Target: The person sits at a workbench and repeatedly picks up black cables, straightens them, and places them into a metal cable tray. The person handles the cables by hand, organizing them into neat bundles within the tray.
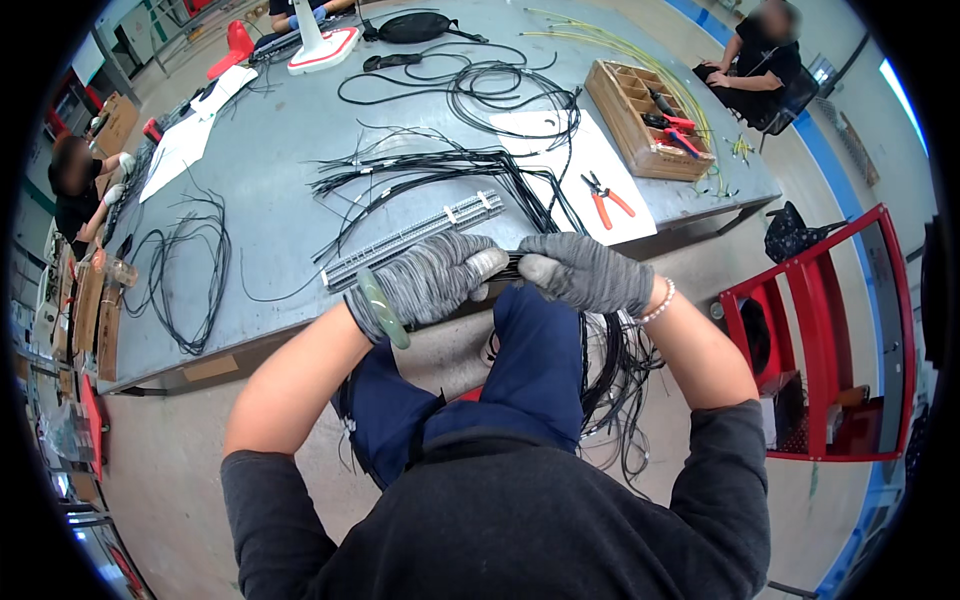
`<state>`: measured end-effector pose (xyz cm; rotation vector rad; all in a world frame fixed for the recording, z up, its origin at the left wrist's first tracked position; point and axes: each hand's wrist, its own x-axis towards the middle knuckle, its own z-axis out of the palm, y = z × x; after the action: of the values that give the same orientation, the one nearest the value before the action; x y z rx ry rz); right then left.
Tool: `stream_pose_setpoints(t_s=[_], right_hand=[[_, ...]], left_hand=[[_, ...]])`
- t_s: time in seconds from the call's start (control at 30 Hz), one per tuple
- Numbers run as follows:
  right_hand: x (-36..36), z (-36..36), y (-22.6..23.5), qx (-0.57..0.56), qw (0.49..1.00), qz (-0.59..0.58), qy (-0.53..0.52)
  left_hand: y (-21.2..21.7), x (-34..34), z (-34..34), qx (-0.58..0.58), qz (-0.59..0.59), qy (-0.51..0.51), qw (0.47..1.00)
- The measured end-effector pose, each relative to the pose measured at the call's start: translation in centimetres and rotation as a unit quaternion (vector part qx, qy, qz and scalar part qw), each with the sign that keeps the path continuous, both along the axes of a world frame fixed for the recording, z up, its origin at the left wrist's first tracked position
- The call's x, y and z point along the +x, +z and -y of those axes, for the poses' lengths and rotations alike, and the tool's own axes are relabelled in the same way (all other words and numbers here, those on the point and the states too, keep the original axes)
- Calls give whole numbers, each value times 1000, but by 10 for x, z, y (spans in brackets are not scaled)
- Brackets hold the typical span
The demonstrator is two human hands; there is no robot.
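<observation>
Both of my hands wear grey knit gloves and meet at the table's near edge. My left hand [435,278] is closed, its thumb pressed on a bundle of thin black cables [513,264]. My right hand [588,272] grips the same bundle just beside it, fingers curled in. From there the black cables [520,185] bend up onto the table and spread leftward into loose ends. Another part of the black cables [625,400] hangs down beside my right leg. A grey slotted strip [410,240] with white clips lies just beyond my left hand.
Orange-handled pliers [606,203] lie on white paper [625,160]. A wooden compartment box [670,163] holds tools. Coiled black cables [500,90] and yellow-green cables [600,40] lie farther back. A red metal frame [805,300] stands at right. A co-worker [85,195] works at left; another person [755,60] sits at right.
</observation>
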<state>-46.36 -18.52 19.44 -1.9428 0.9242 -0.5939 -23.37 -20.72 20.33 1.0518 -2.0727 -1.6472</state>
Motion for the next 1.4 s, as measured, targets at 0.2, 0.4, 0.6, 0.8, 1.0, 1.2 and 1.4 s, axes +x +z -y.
stream_pose_setpoints(t_s=[0.2, 0.4, 0.6, 0.8, 1.0, 1.2, 1.4], right_hand=[[-11, -2, 23, 261, 964, -39, 30], [-3, -9, 19, 128, 984, -120, -14], [-2, -9, 9, -61, 957, -283, -14], [-7, -18, 12, -158, 972, -175, 4], [-4, -25, 18, -195, 934, -300, -18], [-11, -20, 13, -199, 943, -266, -20], [5, -22, 35, -83, 900, -425, -44]], left_hand=[[10, -8, -1, 195, -3, -30, 980], [-4, -16, -5, -83, 48, -74, 993], [-24, -34, -6, -267, 183, -74, 943], [-4, -25, -6, 68, 28, -12, 997], [-1, -28, -6, 64, 52, -30, 996], [-26, -28, -11, -237, 43, -73, 968], [-24, -43, -17, -292, 176, -52, 939]])
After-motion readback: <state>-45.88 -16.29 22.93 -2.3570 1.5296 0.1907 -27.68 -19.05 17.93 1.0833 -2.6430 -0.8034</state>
